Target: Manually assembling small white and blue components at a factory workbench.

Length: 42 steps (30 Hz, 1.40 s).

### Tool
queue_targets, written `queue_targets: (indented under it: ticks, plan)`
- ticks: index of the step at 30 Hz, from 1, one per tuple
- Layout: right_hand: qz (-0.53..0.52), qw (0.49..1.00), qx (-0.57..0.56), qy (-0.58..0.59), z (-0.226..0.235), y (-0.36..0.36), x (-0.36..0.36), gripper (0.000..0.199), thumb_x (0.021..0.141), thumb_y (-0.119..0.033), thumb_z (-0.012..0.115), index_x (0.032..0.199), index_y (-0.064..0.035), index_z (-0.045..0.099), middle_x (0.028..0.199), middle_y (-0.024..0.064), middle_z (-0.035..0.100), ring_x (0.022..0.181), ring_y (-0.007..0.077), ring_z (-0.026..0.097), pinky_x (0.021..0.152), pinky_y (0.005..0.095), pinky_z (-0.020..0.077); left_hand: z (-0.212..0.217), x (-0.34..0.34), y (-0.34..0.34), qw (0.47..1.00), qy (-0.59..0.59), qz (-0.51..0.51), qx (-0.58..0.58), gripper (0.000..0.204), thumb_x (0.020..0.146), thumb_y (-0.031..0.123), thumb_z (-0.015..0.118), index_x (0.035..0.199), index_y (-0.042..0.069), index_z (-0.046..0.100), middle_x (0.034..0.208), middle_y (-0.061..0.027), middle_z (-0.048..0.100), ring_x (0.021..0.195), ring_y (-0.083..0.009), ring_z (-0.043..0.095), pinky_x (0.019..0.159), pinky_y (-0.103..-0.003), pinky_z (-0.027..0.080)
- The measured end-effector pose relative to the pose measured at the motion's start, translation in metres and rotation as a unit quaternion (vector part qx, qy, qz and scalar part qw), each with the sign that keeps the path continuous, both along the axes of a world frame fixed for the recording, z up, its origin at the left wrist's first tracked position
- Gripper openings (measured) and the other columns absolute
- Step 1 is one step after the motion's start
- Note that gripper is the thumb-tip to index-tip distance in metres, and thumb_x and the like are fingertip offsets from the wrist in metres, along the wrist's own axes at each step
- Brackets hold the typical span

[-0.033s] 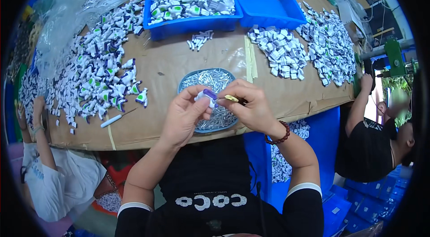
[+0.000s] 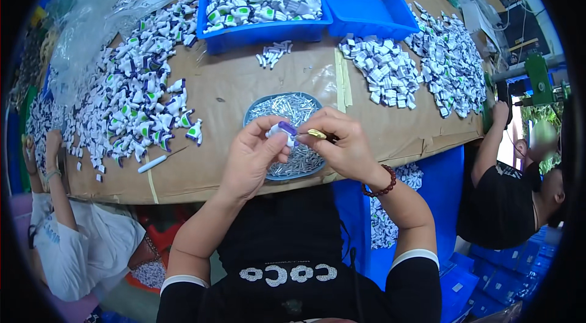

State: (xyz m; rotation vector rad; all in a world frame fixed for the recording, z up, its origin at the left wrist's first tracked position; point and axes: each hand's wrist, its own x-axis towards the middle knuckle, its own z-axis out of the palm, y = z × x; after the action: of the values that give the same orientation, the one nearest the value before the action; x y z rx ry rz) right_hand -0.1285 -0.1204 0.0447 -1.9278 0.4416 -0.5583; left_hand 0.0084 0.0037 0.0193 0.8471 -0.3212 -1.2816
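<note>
My left hand [image 2: 259, 155] is closed on a small white and purple plastic piece [image 2: 287, 129], pinched between thumb and fingers. My right hand [image 2: 339, 143] is closed too, its fingertips right at the piece. Out of its grip sticks the rounded, gold-coloured end of a small tool [image 2: 317, 133]; its kind and the rest of it are hidden. Whether the right fingertips also pinch a tiny part I cannot tell. Below both hands stands a blue-grey bowl [image 2: 248, 117] filled with small shiny metal pins [image 2: 284, 105].
White, purple and green plastic pieces [image 2: 146, 91] heap at the left, near a white-handled pointed tool [image 2: 152, 163]. A blue bin [image 2: 262, 33] of such pieces and an empty blue tray [image 2: 363, 0] stand behind. Small white parts [image 2: 384, 73] lie right. Co-workers sit at both sides.
</note>
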Motion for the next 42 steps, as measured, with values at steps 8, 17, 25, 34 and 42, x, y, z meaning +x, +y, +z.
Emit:
queue_targets:
  ticks: [8, 17, 25, 34, 42]
  plan:
    - [-0.041, 0.991, 0.124, -0.033, -0.001, 0.005, 0.007, 0.019, 0.078, 0.004, 0.062, 0.096, 0.0025, 0.061, 0.087, 0.0083, 0.063, 0.079, 0.0104, 0.060, 0.066, 0.0237, 0.0501, -0.002, -0.005, -0.005, 0.992, -0.122, 0.013, -0.027, 0.022, 0.086, 0.003, 0.058, 0.108, 0.001, 0.054, 0.095, -0.0065, 0.059, 0.080, -0.0107, 0.058, 0.066, -0.020, 0.050]
    - [0.055, 0.980, -0.188, 0.044, -0.006, -0.061, 0.049, 0.019, 0.074, 0.000, 0.061, 0.093, -0.0048, 0.064, 0.078, 0.0096, 0.064, 0.072, 0.0188, 0.064, 0.061, 0.0300, 0.0501, -0.017, 0.018, -0.006, 0.995, -0.059, 0.080, -0.025, 0.023, 0.091, 0.005, 0.050, 0.113, 0.002, 0.052, 0.102, -0.0127, 0.061, 0.091, -0.0193, 0.062, 0.076, -0.025, 0.053]
    - [0.162, 0.816, -0.543, 0.118, -0.057, -0.113, 0.115, 0.010, 0.073, -0.013, 0.056, 0.079, -0.0099, 0.064, 0.084, 0.0076, 0.058, 0.081, 0.0236, 0.060, 0.064, 0.0352, 0.0503, -0.026, 0.038, 0.001, 0.990, -0.119, 0.077, 0.012, 0.025, 0.092, 0.005, 0.048, 0.116, -0.001, 0.048, 0.104, -0.0152, 0.060, 0.092, -0.0211, 0.062, 0.079, -0.028, 0.052]
    - [0.122, 0.919, -0.366, 0.079, -0.031, -0.104, 0.111, 0.018, 0.069, -0.003, 0.061, 0.087, -0.0054, 0.059, 0.084, 0.0088, 0.059, 0.077, 0.0213, 0.060, 0.063, 0.0304, 0.0485, -0.032, 0.046, -0.004, 0.994, -0.095, 0.061, 0.001, 0.018, 0.089, 0.005, 0.053, 0.106, 0.003, 0.048, 0.099, -0.0120, 0.061, 0.089, -0.0186, 0.062, 0.076, -0.027, 0.052]
    - [0.098, 0.981, 0.137, 0.093, 0.014, -0.052, 0.059, 0.016, 0.079, -0.001, 0.065, 0.095, 0.0007, 0.062, 0.084, 0.0014, 0.062, 0.073, 0.0042, 0.055, 0.065, 0.0176, 0.0444, -0.017, 0.038, -0.011, 0.995, 0.099, 0.015, -0.015, 0.021, 0.088, 0.007, 0.057, 0.108, 0.005, 0.050, 0.100, -0.0088, 0.060, 0.088, -0.0157, 0.061, 0.081, -0.028, 0.050]
